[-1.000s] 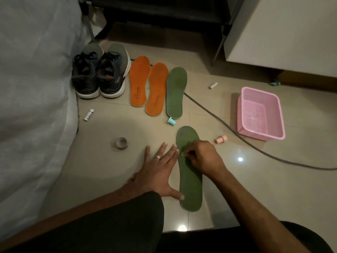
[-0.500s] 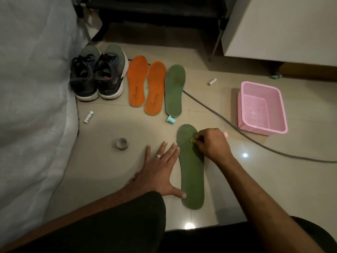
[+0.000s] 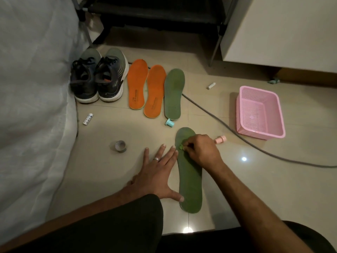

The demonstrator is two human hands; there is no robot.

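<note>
The green insole (image 3: 190, 181) lies at lower centre of the frame. A small green piece (image 3: 180, 147) is pinched onto its forefoot by the right hand (image 3: 202, 150); its edge is steadied by the flat, spread left hand (image 3: 156, 172). Rubbing seems under way; steady pressure is needed next.

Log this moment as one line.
left hand: flat on floor, thumb touching near green insole | right hand: fingers pinch small green piece on that insole

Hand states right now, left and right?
Left hand: open, flat on the floor, thumb touching the near green insole.
Right hand: closed, pinching a small green bit on that insole.
</note>
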